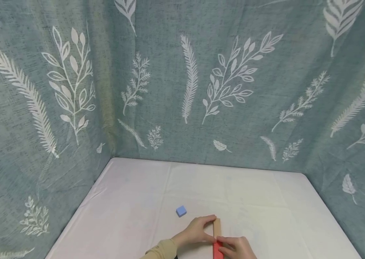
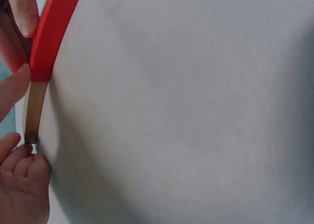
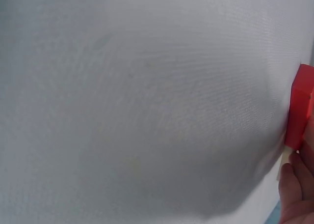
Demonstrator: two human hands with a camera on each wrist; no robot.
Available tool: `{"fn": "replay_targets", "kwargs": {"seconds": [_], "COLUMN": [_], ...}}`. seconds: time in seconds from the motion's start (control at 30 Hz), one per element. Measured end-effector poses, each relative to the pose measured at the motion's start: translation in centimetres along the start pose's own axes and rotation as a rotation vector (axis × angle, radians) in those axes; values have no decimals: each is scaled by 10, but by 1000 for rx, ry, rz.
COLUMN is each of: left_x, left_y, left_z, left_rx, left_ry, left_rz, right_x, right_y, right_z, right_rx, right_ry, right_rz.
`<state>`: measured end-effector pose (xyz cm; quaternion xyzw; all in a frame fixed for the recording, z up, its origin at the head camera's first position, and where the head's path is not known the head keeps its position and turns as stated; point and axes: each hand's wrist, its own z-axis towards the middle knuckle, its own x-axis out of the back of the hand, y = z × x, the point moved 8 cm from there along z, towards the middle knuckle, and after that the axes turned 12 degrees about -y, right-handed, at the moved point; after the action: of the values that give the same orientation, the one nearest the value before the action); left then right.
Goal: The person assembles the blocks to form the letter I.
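Note:
On the white table a plain wooden block (image 1: 216, 226) lies end to end with a longer red block (image 1: 216, 250), making a straight bar. My left hand (image 1: 196, 231) spans the wooden block, fingertips at its far end and thumb by the joint. With thumb and fingers, my right hand (image 1: 240, 247) pinches the red block near that joint. The left wrist view has the red block (image 2: 51, 40) at upper left, meeting the wooden block (image 2: 35, 111) below it. In the right wrist view, my right hand (image 3: 298, 189) is at the red block's (image 3: 298, 113) lower end.
A small blue block (image 1: 181, 211) lies on the white table (image 1: 130, 201), beyond my left hand and to its left. Teal curtains (image 1: 166, 79) with white leaf prints hang behind the table and along both sides.

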<state>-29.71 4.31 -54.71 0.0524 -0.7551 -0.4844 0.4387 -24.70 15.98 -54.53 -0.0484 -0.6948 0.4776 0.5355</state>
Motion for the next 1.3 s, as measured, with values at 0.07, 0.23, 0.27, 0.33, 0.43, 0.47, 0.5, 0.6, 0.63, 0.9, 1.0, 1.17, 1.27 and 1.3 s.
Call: {"fn": "replay_targets", "kwargs": {"seconds": [0.07, 0.23, 0.27, 0.33, 0.43, 0.47, 0.5, 0.6, 0.63, 0.9, 1.0, 1.17, 1.27, 1.3], "left_x": [2, 16, 20, 28, 41, 46, 50, 60, 64, 87, 97, 111, 114, 115], "left_y": [-1, 6, 8, 13, 20, 22, 24, 26, 26, 21, 18, 8, -1, -3], "left_z": [-2, -7, -8, -10, -13, -14, -16, -20, -21, -34, -40, -49, -54, -55], "left_rx": [-1, -52, -71, -91, -113, -121, -122, -123, -120, -124, -120, -111, -96, -90], "left_ry": [21, 78, 86, 98, 113, 119, 124, 134, 137, 177, 221, 312, 336, 338], "left_rz": [-10, -84, -92, -109, -102, -97, -92, -76, -75, -61, -51, -47, -53, -52], "right_x": [0, 0, 0, -1, -3, -4, -4, -5, -5, -5, -6, -4, -3, -3], "right_y": [-3, -7, -6, -3, 0, 1, 1, 2, 1, 1, 2, 0, -1, -1], "right_z": [0, -1, -1, -2, -1, -1, -1, -1, -1, -1, -1, 0, 0, 0], "right_rx": [41, 93, 82, 55, 23, 12, 2, -15, -17, -31, -33, -10, 11, 12], "right_ry": [17, 39, 30, 13, -7, -12, -15, -22, -24, -30, -36, -23, -15, -15], "right_rz": [-23, -45, -31, -3, 28, 38, 50, 74, 82, 118, 153, 135, 126, 129]}}
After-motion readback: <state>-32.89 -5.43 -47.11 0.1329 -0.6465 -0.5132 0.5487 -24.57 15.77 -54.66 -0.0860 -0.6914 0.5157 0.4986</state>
